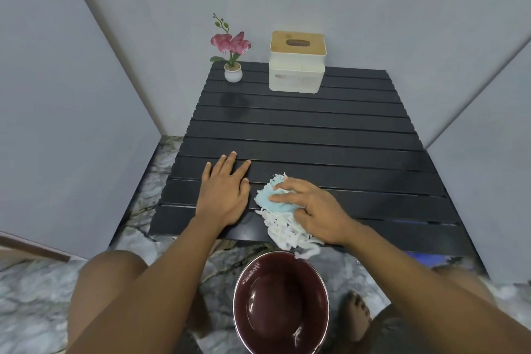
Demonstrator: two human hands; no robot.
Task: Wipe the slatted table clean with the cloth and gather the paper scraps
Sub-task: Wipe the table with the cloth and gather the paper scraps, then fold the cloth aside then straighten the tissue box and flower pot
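Note:
The black slatted table (316,129) fills the middle of the view. My right hand (319,210) presses a light blue cloth (273,197) onto the slats near the front edge. A heap of white shredded paper scraps (287,231) lies under and in front of that hand, reaching the table's front edge and hanging slightly over it. A few scraps also stick out beyond the cloth. My left hand (224,190) rests flat on the table just left of the cloth, fingers spread, holding nothing.
A dark red bowl (280,302) with a metal rim sits on the marbled floor right below the table's front edge, under the scraps. At the table's back stand a small potted pink orchid (232,49) and a white tissue box (297,62) with a wooden lid. Grey walls enclose the table.

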